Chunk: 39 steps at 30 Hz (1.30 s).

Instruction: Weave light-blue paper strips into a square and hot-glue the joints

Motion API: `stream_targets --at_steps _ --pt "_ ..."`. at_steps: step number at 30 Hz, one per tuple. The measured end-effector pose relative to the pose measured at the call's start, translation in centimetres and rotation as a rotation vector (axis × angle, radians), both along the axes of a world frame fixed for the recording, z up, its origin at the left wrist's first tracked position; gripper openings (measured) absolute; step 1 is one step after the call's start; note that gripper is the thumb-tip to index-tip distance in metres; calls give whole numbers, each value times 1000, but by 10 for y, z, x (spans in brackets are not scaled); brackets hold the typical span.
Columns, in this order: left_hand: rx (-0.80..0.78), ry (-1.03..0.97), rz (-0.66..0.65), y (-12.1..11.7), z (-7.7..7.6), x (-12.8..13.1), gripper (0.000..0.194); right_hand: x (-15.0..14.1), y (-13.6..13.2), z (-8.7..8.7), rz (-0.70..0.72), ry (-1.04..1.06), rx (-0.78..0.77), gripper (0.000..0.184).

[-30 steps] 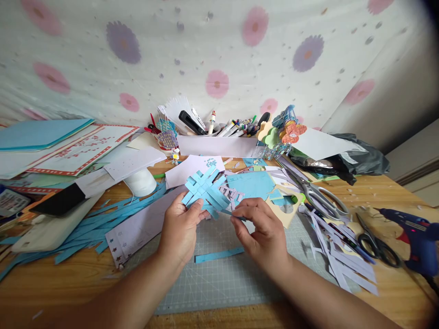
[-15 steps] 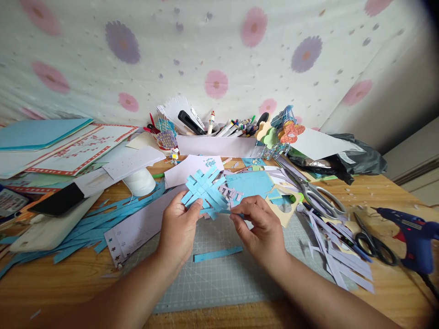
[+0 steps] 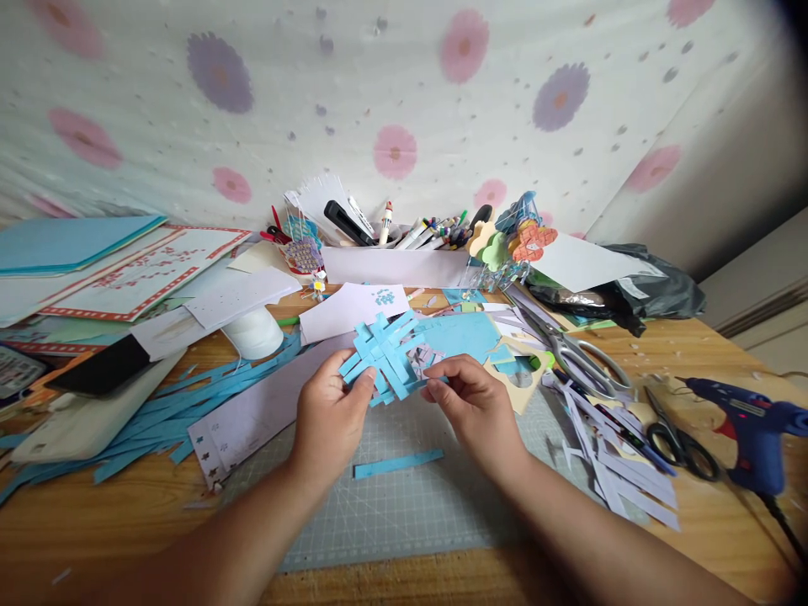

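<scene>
Left hand grips woven blue paper lattice; right hand pinches a flat, narrow strip end.

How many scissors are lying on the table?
2. The grey-handled scissors lie toward the right. The black-handled scissors lie between them and the blue glue gun. More might be hidden under the paper strips.

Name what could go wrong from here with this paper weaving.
The woven blue paper strips could slip apart if the left hand loosens, since many ends look loose.

The right hand might crease the lattice by pulling a strip.

The blue glue gun shows a red light, so may be hot.
</scene>
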State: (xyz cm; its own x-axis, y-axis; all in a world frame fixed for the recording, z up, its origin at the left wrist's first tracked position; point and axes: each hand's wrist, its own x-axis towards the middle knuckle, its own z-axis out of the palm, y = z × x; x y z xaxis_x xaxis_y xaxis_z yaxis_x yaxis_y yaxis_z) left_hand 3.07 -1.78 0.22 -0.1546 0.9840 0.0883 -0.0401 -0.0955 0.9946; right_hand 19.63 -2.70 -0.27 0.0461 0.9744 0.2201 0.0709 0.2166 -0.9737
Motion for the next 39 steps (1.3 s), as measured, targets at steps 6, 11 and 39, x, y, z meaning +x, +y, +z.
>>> stream_targets --at_steps 6,11,39 --pt "-45 -113 -63 0 3 4 25 -1 5 5 28 162 -214 17" --pt "-96 -243 -100 1 5 5 28 0 9 8 9 320 -297 24" --pt "-266 -621 -135 3 12 5 14 -8 6 6 106 798 -542 36"
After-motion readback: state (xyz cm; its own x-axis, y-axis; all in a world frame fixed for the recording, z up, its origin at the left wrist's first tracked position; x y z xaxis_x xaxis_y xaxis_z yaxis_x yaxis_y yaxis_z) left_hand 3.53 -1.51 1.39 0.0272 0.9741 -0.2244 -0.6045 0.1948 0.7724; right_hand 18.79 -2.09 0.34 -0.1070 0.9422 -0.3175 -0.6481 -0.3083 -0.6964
